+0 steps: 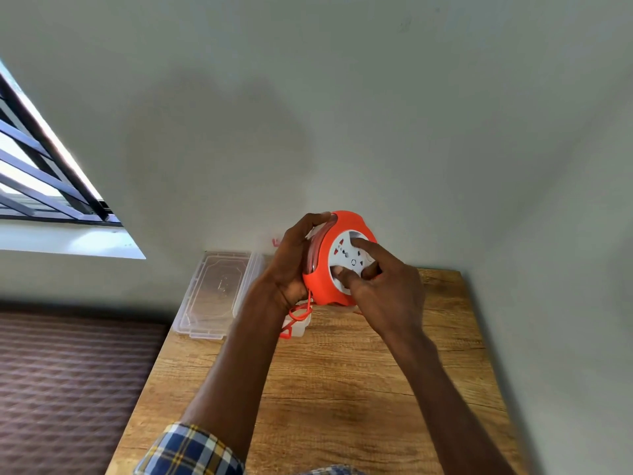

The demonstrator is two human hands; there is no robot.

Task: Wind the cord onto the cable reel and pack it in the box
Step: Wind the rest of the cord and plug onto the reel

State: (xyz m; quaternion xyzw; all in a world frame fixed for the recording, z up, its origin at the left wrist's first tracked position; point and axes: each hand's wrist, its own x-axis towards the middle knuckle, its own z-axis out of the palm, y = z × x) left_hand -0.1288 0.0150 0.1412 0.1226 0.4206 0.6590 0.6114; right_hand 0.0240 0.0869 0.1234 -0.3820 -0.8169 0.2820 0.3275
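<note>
Reel: the orange cable reel (337,260) is held up off the table (342,389), its white socket face turned toward the camera.
Left hand: the left hand (291,265) wraps the reel's rim from the far left side, fingers curled over the top edge, a clamped grip.
Right hand: the right hand (380,286) has its fingers curled onto the white centre face, pinching it as if to turn it.
Cord: the orange cord (301,311) hangs in a loose loop from the reel's lower left edge, so winding looks unfinished; how much is left cannot be seen.
Box: the clear plastic box (214,293) lies on the table's far left corner, beside the hanging cord; whether it is open I cannot tell.
Handling: the reel looks like light, rigid, smooth plastic; holding the rim steady and turning the centre seems the sound way.
Cord feel: bendy and springy, likely to kink or snag unless guided into the groove.
Stage: probably mid-winding, packing not yet done.
</note>
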